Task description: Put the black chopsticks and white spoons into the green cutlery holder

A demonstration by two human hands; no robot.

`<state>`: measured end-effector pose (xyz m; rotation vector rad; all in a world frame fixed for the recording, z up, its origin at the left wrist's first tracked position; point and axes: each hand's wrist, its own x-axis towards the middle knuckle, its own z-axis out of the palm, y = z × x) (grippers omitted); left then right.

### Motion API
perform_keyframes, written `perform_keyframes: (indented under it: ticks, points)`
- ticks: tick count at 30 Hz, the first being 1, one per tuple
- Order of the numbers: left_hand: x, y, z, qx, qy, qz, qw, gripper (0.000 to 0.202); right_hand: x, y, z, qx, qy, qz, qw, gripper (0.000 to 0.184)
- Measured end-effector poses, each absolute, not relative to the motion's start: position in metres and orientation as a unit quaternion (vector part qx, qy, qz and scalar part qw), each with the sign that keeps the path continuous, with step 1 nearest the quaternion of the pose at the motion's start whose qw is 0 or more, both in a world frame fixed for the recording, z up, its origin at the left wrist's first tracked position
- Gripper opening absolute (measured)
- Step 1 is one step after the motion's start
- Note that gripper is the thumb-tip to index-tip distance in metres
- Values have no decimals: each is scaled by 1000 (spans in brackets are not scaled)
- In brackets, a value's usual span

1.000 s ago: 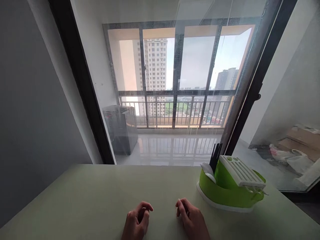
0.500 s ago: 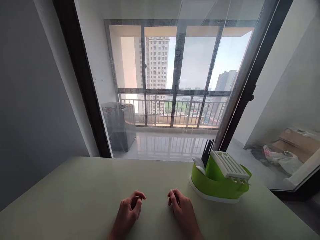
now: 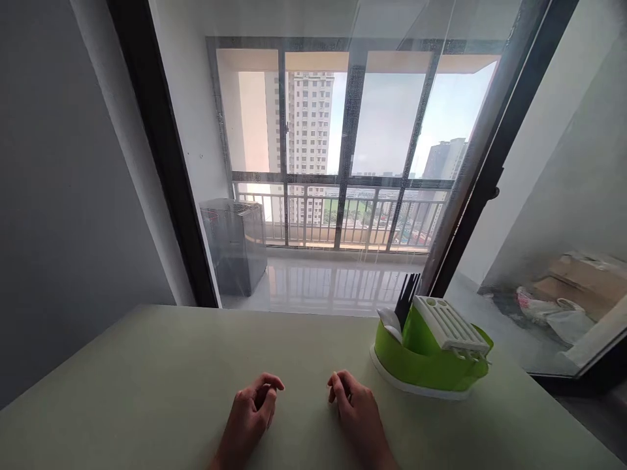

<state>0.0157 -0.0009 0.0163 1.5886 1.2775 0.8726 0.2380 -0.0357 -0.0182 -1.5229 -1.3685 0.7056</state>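
Note:
My left hand [image 3: 251, 410] rests on the pale green table, its fingers loosely curled and the thumb apart from the forefinger; nothing shows in it. Across a short gap, my right hand [image 3: 355, 406] lies with fingers curled inward and thumb close against them, also without a visible object. Right of it, a green and white utensil holder [image 3: 424, 359] stands on the tabletop, not touched by either hand. Dark chopsticks [image 3: 406, 300] stick up from its left part, beside white spoons [image 3: 390, 324]. Its slotted white top [image 3: 450, 323] has round holes at the back.
The table [image 3: 161, 372] ends at a large dark-framed glass pane. Beyond the glass are a balcony with a railing [image 3: 362, 215] and a grey boxy appliance [image 3: 235, 245]. A grey wall [image 3: 73, 196] bounds the left. Cardboard and plastic bags [image 3: 558, 313] lie on the floor at right.

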Motion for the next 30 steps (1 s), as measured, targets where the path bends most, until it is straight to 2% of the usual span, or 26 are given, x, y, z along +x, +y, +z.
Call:
perform_keyframes:
  ticks: [11, 16, 20, 22, 25, 27, 28, 29, 30]
  points:
    - [18, -4, 24, 633, 526, 344, 451, 32, 241, -34, -26, -607, -551, 287, 495, 50]
    - [18, -3, 22, 634, 521, 352, 451, 30, 248, -34, -16, -555, -510, 383, 533, 49]
    - [16, -2, 20, 635, 514, 358, 452, 29, 277, -33, -12, -456, -461, 534, 542, 50]
    - [16, -3, 21, 633, 511, 363, 454, 30, 302, -38, -18, -400, -440, 605, 529, 58]
    - [16, -4, 24, 630, 510, 359, 463, 34, 344, -55, -28, -343, -433, 613, 564, 79]
    - [17, -5, 23, 629, 511, 355, 466, 34, 369, -70, -29, -113, -362, 659, 650, 71]
    - [16, -4, 23, 628, 513, 354, 466, 34, 378, -77, -25, 89, -295, 694, 650, 65]
    - [16, -4, 22, 627, 513, 353, 467, 33, 386, -84, -19, 319, -239, 742, 539, 57]
    - [16, -3, 22, 629, 513, 353, 466, 32, 391, -90, -11, 597, -192, 723, 290, 48]
